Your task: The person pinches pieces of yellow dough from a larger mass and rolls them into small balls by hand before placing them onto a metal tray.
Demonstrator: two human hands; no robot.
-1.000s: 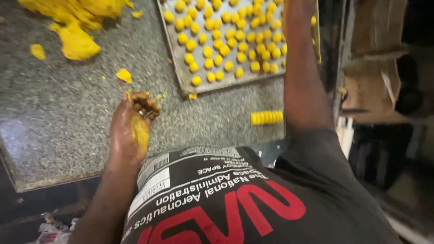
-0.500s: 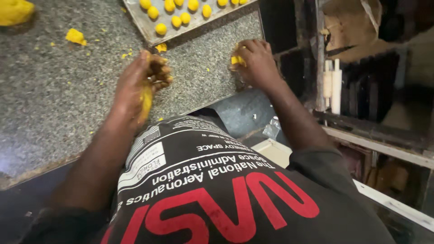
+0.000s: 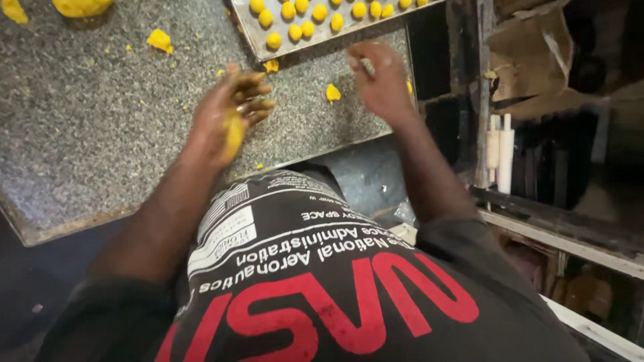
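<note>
On the grey speckled desk (image 3: 100, 134), seen from the head camera, both hands hover over the near right part of the surface. The left hand (image 3: 228, 121) is held side-on with its fingers (image 3: 258, 97) together and slightly curled; a smear of yellow dough (image 3: 235, 131) clings to its palm, so it holds dough against the palm rather than pinching it. The right hand (image 3: 379, 77) is blurred, fingers loosely bent, and whether it grips anything cannot be told. Between the two hands a small yellow dough piece (image 3: 333, 92) lies on the desk, nearer the right hand. Another scrap (image 3: 271, 66) sits just beside the near edge of the metal tray (image 3: 251, 33), which lies at the far side and carries rows of small yellow dough balls (image 3: 303, 17). To the far left lie a larger dough lump (image 3: 80, 7) and a loose crumb (image 3: 159, 40). The person's black printed shirt (image 3: 315, 281) fills the near part of the view. At the right, past the desk edge, two pale rolling pins (image 3: 500, 157) stand upright against dark shelving.
</note>
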